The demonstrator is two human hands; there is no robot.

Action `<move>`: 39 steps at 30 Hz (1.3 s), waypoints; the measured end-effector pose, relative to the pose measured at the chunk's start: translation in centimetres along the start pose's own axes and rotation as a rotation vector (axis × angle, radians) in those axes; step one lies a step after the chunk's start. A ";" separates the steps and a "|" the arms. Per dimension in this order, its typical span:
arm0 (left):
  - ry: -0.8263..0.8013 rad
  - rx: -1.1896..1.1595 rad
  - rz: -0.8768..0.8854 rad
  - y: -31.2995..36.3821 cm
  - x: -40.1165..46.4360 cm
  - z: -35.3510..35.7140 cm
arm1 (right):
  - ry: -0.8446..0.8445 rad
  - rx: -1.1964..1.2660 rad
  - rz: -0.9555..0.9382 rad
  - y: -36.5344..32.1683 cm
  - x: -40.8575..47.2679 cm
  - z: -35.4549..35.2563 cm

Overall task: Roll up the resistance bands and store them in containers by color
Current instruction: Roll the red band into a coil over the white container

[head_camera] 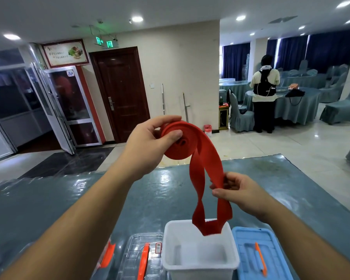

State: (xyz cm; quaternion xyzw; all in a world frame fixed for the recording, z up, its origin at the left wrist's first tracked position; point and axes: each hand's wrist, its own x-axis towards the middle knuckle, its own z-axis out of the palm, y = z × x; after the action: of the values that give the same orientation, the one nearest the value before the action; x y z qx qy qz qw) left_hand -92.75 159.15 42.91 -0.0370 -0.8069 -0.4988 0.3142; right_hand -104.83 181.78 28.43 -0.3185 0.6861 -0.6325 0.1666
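A partly coiled red rubber resistance band (178, 142) is gripped by the left hand (150, 142); its hanging tail is pinched by the right hand (236, 190) above a white plastic container (200, 265).

Left hand (150, 142) raised above table (69, 199), gripping rolled part of band (198, 158). Right hand (236, 190) lower and to right, pinching hanging loop partway down. Loop's bottom end dangles over far rim of open tub (200, 265), at table's near edge. Lid with handle (259, 257) flat on table just right of tub. Clear lid with handle (143, 257) just left of tub. Beyond table: door (121, 91) ahead-left; standing person (265, 93) far right at round table (299, 104) with chairs.
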 end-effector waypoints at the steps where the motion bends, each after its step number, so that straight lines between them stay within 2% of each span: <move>1: 0.015 -0.002 0.001 0.1 0.2 0.0 | 0.004 -0.008 0.008 0.5 0.0 0.0; 6: 0.101 -0.002 0.002 0.0 1.5 -0.3 | -0.025 -0.013 0.041 2.6 0.0 0.2; 10: 0.201 -0.080 -0.023 0.0 3.1 -0.9 | -0.042 -0.080 0.160 4.7 -0.2 0.1; 14: 0.282 -0.113 -0.025 0.3 4.3 -1.9 | -0.115 -0.051 0.245 6.4 -0.8 -0.1; 18: 0.291 -0.089 -0.036 0.0 4.8 -2.4 | -0.211 -0.099 0.272 7.1 -1.3 -0.1; 22: 0.309 -0.079 -0.051 0.1 4.8 -2.7 | -0.087 -0.147 0.246 8.2 -1.2 -0.5; 25: 0.297 -0.065 -0.044 0.2 4.8 -2.8 | 0.051 -0.061 0.220 8.9 -0.9 -0.8; 29: 0.285 -0.021 -0.034 0.1 4.7 -2.6 | 0.409 -0.063 0.236 9.5 -0.2 -0.8; 31: 0.280 -0.011 -0.036 0.0 4.5 -2.4 | 0.520 -0.068 0.260 9.6 -0.1 -1.0; 33: 0.263 -0.006 -0.036 -0.1 4.3 -2.2 | 0.509 -0.017 0.281 9.6 -0.1 -1.1; 35: 0.240 0.006 -0.037 -0.3 4.2 -2.0 | 0.423 0.056 0.302 9.8 -0.2 -1.1; 39: 0.233 0.036 -0.043 -0.9 4.0 -2.0 | 0.255 0.352 0.323 10.3 -1.2 -1.5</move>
State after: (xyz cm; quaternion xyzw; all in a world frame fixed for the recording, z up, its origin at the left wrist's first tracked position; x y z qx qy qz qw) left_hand -95.29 156.02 45.03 0.0443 -0.7744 -0.4918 0.3956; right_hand -107.19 183.66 18.42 -0.0886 0.6231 -0.7422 0.2304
